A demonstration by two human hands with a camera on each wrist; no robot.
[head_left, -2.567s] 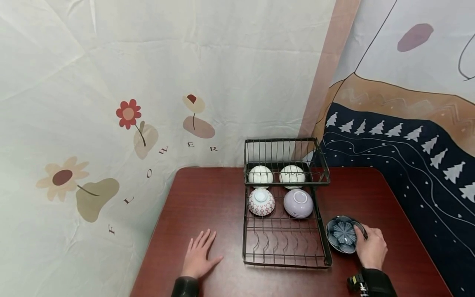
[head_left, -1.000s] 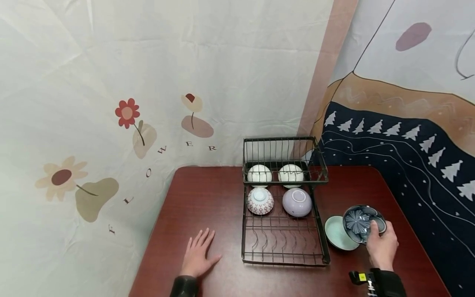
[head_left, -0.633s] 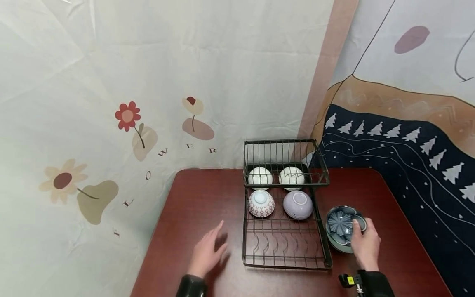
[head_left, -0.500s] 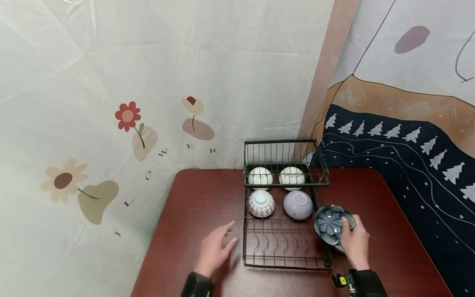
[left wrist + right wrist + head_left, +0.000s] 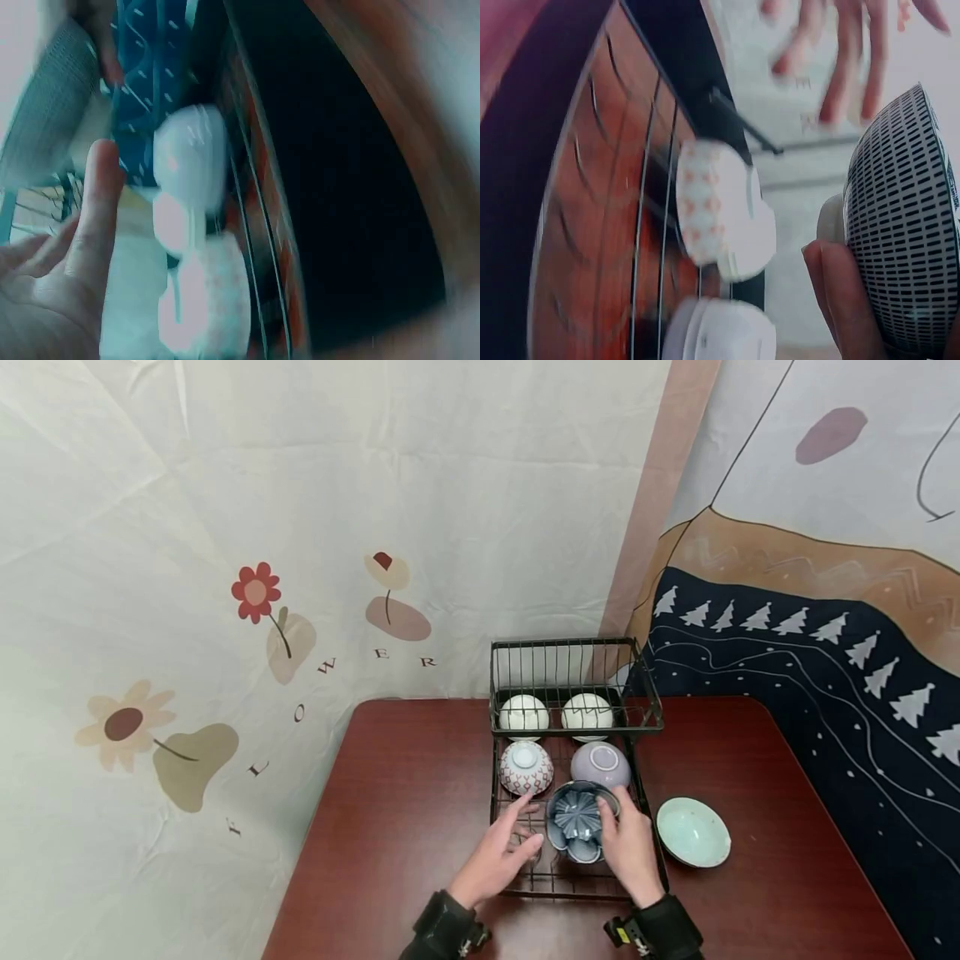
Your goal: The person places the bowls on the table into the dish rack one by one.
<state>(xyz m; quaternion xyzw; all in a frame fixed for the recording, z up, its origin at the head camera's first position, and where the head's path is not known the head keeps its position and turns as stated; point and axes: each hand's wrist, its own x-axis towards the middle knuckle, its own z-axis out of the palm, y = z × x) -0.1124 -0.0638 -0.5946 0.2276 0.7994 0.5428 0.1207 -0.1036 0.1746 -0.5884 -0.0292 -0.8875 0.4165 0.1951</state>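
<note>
My right hand (image 5: 630, 847) grips the rim of a blue bowl (image 5: 576, 817) with a flower-like inside, thumb within and fingers beneath. The bowl hangs tilted over the front of a black wire dish rack (image 5: 494, 777). In the right wrist view the bowl (image 5: 907, 217) shows a dashed outer pattern. My left hand (image 5: 495, 856), fingers extended and holding nothing, is just left of the bowl; a gap separates them. Behind them in the rack, a red-patterned bowl (image 5: 525, 766) and a lilac bowl (image 5: 600, 762) sit upside down.
Two white bowls (image 5: 523, 716) stand upside down at the back, beneath the rack's raised basket (image 5: 570, 729). A pale green bowl (image 5: 693, 832) sits upright on the brown table (image 5: 787, 860), right of the rack. A printed cloth (image 5: 450, 527) hangs behind.
The right hand has lifted the blue bowl off the pale green one and carried it left over the rack. My left hand has risen from the table and moved right towards the bowl.
</note>
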